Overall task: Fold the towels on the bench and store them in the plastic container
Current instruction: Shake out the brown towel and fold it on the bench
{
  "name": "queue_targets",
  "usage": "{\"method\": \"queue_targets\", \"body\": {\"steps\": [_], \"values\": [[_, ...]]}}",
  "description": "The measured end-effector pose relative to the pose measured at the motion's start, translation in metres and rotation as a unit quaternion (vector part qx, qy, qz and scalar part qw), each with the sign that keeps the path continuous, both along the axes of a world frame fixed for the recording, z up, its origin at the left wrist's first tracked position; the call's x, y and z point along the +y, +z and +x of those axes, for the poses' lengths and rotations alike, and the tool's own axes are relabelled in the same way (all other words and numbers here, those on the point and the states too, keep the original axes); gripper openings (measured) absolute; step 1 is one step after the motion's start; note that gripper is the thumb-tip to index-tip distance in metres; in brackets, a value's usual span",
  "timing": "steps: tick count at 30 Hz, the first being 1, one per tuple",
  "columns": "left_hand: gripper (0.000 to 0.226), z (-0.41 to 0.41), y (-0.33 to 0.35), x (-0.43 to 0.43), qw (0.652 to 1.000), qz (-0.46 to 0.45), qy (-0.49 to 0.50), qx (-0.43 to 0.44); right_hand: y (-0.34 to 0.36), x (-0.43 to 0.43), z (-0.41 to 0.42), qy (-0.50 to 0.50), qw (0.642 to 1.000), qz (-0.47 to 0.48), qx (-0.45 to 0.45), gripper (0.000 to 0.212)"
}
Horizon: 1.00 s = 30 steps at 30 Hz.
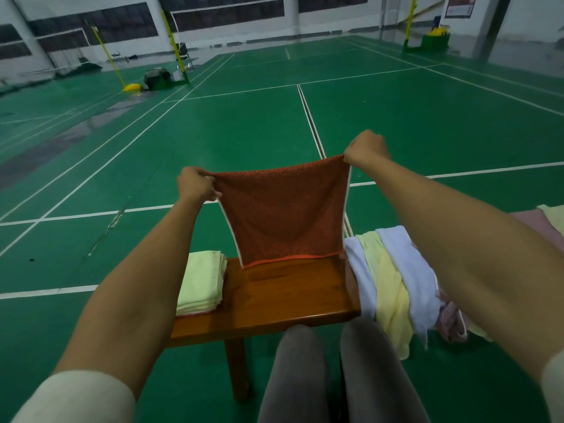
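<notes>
Left hand (195,183) curled tight, pinching the upper left corner of a rust-red towel (282,212) between thumb and fingers. Right hand (367,149) likewise closed, pinching the upper right corner, held a little higher and farther out than the left. Both arms stretched forward, cream sleeves pushed up near the elbows.

Red towel hanging spread between the two hands, top edge taut, sides edged in white, bottom hem just above or touching the bare wooden bench (268,300); cannot tell which. One red towel only.

On the bench to the left of the hanging towel, just beside it: one neat folded stack of pale yellow-green towels (203,283), several layers showing, exact number too fine to count.

On the bench to the right, under the right forearm: a loose heap of unfolded towels draped over the edge, with at least two white ones (409,270), one yellow (389,288), and something pinkish patterned (451,319) low at the front. Farther right, a pink towel (537,224) and a pale yellow one (554,213) lying flat, partly cut off by the frame.

Two knees in grey trousers (335,377) at the near bench edge. Green sports court floor (213,132) with white lines all around.
</notes>
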State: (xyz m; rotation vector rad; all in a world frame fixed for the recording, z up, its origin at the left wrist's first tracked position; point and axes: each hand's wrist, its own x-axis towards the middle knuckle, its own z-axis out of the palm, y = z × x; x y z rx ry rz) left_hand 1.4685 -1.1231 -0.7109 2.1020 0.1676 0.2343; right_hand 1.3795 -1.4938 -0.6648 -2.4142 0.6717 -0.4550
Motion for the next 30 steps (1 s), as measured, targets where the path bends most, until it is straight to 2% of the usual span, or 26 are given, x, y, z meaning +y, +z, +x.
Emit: {"method": "queue_targets", "body": {"steps": [2, 4, 6, 10, 13, 16, 19, 21, 23, 26, 28, 30], "values": [[0.013, 0.001, 0.003, -0.011, 0.987, -0.163, 0.008, 0.015, -0.002, 0.000, 0.000, 0.012, 0.996, 0.088, -0.015, 0.014], [0.019, 0.000, 0.006, -0.021, 0.969, -0.247, 0.000, 0.015, -0.002, 0.005, 0.000, 0.025, 0.981, 0.190, -0.032, 0.018], [0.012, 0.003, 0.006, -0.024, 0.965, -0.262, -0.016, 0.002, -0.003, 0.009, 0.002, 0.022, 0.960, 0.272, -0.067, 0.017], [0.016, 0.006, 0.007, -0.018, 0.957, -0.281, -0.051, -0.044, -0.002, 0.008, -0.002, 0.059, 0.910, 0.391, -0.122, 0.020], [0.024, -0.008, 0.005, -0.015, 0.942, -0.326, -0.053, -0.057, -0.003, 0.007, -0.017, 0.086, 0.881, 0.442, -0.143, 0.026], [0.026, -0.027, -0.008, -0.008, 0.948, -0.311, -0.058, -0.039, -0.013, 0.006, -0.037, 0.084, 0.872, 0.467, -0.122, 0.029], [0.025, -0.051, -0.025, 0.003, 0.970, -0.236, -0.059, -0.002, -0.031, 0.000, -0.063, 0.135, 0.869, 0.477, -0.014, 0.027], [0.017, -0.069, -0.038, 0.012, 0.989, -0.110, -0.088, 0.047, -0.046, -0.008, -0.080, 0.189, 0.867, 0.453, 0.085, 0.025], [0.013, -0.086, -0.054, 0.022, 0.986, 0.012, -0.133, 0.100, -0.060, -0.016, -0.095, 0.220, 0.855, 0.438, 0.171, 0.024], [0.012, -0.106, -0.075, 0.037, 0.958, 0.081, -0.194, 0.197, -0.076, -0.021, -0.116, 0.247, 0.812, 0.405, 0.340, 0.023], [0.013, -0.118, -0.083, 0.043, 0.916, 0.112, -0.249, 0.293, -0.088, -0.022, -0.124, 0.256, 0.774, 0.347, 0.464, 0.022], [0.018, -0.127, -0.089, 0.044, 0.863, 0.136, -0.292, 0.389, -0.103, -0.023, -0.129, 0.260, 0.740, 0.287, 0.550, 0.027]]}}
